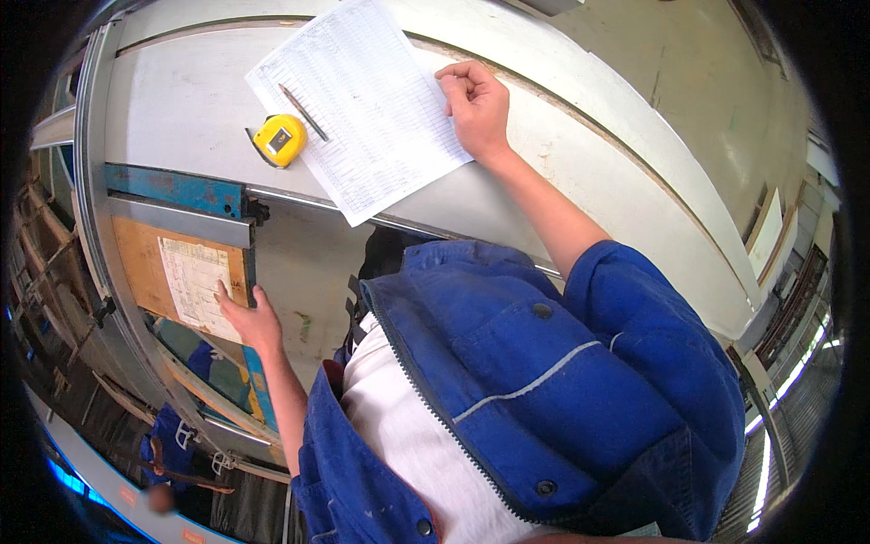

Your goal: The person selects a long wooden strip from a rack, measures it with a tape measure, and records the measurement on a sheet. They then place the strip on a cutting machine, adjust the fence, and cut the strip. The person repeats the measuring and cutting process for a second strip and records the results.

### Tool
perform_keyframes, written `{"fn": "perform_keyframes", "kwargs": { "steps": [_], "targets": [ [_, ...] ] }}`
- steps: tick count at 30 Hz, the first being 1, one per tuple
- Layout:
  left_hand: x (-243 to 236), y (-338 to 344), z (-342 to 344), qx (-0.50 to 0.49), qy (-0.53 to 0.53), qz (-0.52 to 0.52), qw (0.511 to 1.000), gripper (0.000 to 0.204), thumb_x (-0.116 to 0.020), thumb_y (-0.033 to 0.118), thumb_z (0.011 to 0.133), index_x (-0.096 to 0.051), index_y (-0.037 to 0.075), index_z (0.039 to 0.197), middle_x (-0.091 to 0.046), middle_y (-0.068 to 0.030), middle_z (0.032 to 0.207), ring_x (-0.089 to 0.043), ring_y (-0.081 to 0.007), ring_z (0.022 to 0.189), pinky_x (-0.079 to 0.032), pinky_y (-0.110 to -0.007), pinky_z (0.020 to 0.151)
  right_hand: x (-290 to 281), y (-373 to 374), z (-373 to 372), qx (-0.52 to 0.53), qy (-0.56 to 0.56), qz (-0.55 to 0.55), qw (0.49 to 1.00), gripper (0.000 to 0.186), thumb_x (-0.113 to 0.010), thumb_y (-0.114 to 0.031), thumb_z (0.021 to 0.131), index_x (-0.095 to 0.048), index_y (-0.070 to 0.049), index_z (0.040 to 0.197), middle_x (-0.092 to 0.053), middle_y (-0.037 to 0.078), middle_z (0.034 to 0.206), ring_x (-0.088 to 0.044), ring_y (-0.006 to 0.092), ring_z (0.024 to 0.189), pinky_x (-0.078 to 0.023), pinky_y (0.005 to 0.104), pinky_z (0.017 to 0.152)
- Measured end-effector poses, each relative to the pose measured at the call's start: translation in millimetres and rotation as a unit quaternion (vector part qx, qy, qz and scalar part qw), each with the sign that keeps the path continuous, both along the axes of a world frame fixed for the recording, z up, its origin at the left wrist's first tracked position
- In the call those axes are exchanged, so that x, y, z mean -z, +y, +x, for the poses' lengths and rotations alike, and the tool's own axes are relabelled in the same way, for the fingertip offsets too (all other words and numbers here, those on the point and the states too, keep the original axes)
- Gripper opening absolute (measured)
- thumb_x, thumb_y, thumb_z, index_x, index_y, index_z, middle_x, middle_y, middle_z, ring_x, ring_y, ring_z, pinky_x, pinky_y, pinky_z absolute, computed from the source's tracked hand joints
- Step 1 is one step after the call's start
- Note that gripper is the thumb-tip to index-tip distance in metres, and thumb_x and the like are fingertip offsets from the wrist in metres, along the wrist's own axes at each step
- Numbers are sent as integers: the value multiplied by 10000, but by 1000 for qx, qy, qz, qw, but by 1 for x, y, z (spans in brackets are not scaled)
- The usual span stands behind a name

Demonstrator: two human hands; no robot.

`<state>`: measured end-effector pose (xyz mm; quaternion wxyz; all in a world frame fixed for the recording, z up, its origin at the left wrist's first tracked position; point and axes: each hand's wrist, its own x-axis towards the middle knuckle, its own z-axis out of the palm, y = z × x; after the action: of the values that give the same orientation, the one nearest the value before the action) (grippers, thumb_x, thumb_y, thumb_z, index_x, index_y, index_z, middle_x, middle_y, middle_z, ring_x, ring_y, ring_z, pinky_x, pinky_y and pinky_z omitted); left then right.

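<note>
A large printed sheet of paper lies slanted on the white panel surface, with one corner over the near edge. My right hand rests at its right edge, fingers curled in and nothing showing in them. A dark pencil lies on the sheet. Beside the pencil, a yellow tape measure overlaps the sheet's left edge. Lower left, my left hand has its fingers apart and touches a smaller worn paper, which lies on a brown wooden board.
A blue metal bar and a grey rail run above the board. At the left stands a long metal frame profile. A person in blue is farther off at lower left. Boards stand at the far right.
</note>
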<state>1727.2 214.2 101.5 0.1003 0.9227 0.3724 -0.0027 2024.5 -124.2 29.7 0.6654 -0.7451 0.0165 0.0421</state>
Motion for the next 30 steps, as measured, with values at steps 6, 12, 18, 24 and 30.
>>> {"fn": "perform_keyframes", "kwargs": {
  "steps": [6,12,18,24,30],
  "targets": [
    [14,72,5,-7,141,-38,989,534,-875,259,794,-537,-31,1089,-591,-227,1070,-552,-417,1055,-440,-507,944,5,-3,2,-11,-7,-7,1000,117,-635,-82,931,-717,2,941,-558,-24,574,-463,40,538,-365,240,518],
    [38,116,16,39,260,-120,957,462,-878,210,766,-526,-22,955,-594,-234,966,-565,-442,980,-462,-507,868,-12,-2,7,-19,49,6,999,152,-643,-124,926,-729,0,949,-603,-1,606,-511,59,544,-399,260,524],
    [45,134,5,65,244,-165,953,473,-867,169,754,-506,-38,978,-575,-267,979,-551,-476,973,-456,-525,854,-39,29,44,-179,-39,-136,974,191,-624,-174,992,-732,-41,1076,-635,26,708,-589,87,642,-475,251,603],
    [45,133,6,73,264,-146,951,491,-872,182,755,-500,-40,985,-570,-267,988,-542,-481,996,-453,-526,865,-29,129,76,-415,-344,-275,796,191,-694,-137,946,-745,-88,1124,-722,106,1021,-717,216,992,-595,359,862],
    [44,123,4,102,241,-104,960,474,-876,175,763,-504,-31,974,-569,-235,952,-549,-460,982,-455,-520,858,-43,171,86,-558,-454,-444,534,208,-722,-87,894,-749,-50,1097,-716,131,1088,-731,260,1016,-617,333,884]
  ]
}}
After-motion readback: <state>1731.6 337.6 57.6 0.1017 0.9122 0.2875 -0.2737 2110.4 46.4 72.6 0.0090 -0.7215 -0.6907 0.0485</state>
